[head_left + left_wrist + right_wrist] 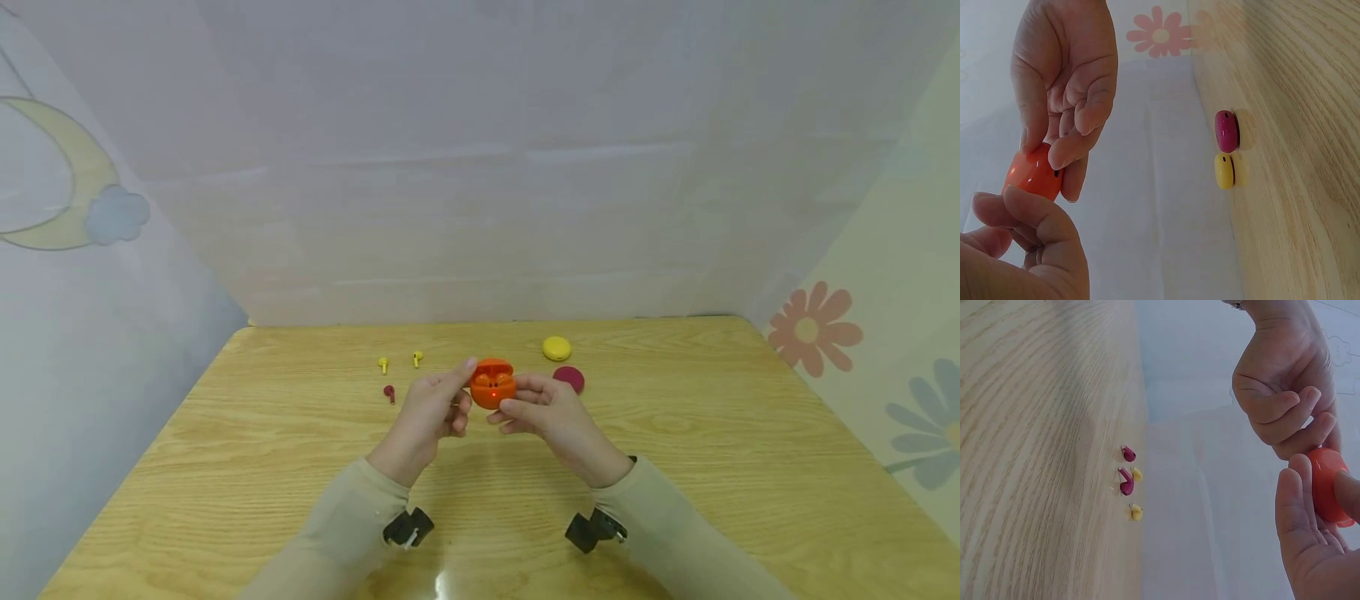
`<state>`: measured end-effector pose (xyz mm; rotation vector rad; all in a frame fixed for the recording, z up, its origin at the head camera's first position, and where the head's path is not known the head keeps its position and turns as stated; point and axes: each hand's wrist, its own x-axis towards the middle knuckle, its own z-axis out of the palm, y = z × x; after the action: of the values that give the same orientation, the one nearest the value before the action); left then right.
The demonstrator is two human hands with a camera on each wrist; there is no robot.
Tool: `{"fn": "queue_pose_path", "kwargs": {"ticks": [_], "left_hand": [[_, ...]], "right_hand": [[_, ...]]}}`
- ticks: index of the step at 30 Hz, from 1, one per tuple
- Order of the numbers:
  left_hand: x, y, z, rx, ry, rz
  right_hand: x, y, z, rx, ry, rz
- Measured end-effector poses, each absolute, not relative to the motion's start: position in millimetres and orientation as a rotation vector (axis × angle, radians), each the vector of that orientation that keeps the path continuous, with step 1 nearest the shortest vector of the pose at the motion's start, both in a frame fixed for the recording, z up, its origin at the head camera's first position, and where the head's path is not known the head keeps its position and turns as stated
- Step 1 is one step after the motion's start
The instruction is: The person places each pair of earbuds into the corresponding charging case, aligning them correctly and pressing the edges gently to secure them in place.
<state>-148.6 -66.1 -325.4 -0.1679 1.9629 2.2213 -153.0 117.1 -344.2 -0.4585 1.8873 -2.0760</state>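
Between both hands, above the table, is an orange earbud case with its lid raised. Rounded orange earbud tops show inside, and a small red light glows on its front. My left hand holds the case's left side, thumb up by the lid. On the other side, my right hand pinches the case body between thumb and fingers. The left wrist view shows the orange case gripped from both ends, its small dark port visible. In the right wrist view, fingers cover much of the case.
Two yellow earbuds lie at the table's back left. Nearby is a magenta earbud; a second magenta earbud appears in the right wrist view. Behind my right hand are a closed yellow case and magenta case. A wall borders the back edge.
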Motion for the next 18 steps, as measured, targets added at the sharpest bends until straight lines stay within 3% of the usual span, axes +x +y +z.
{"fn": "queue_pose_path", "kwargs": {"ticks": [18], "left_hand": [[-145.4, -66.6, -322.8, -0.165, 1.938, 2.228]], "right_hand": [[-152.8, 117.7, -343.8, -0.458, 1.902, -2.074]]}}
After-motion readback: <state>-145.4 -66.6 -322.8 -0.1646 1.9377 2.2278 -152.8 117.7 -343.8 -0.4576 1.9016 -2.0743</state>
